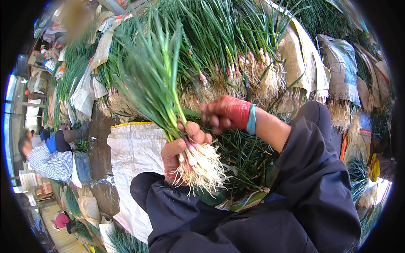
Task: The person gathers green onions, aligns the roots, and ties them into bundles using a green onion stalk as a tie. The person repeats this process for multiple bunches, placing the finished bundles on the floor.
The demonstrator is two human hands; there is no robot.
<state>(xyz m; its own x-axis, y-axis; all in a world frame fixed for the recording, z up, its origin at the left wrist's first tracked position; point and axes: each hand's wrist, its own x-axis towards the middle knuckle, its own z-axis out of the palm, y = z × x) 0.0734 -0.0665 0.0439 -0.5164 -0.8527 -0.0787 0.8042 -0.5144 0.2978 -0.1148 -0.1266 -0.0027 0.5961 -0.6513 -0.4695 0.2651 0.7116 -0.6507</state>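
My left hand (182, 145), in a worn reddish glove with bare fingertips, grips a bunch of green garlic or spring onions (199, 158) just above the pinkish bulbs. Its pale roots hang toward my lap and its long green leaves fan up to the left, partly blurred. To the right of the bunch is my right hand (223, 114), blurred, in a red wrap with a blue band at the wrist. Its fingers are curled, and a green leaf passes close by the fingertips; whether they hold it I cannot tell. Beyond both hands lies a large heap of the same plants (227, 41), roots toward me.
A white woven sheet (136, 158) lies at the left by my knee. Loose green leaves (246, 151) fill a container between my legs. Sacking (300, 53) covers bundles at the upper right. A person in a checked shirt (52, 161) sits at the far left, near a blue bucket (83, 167).
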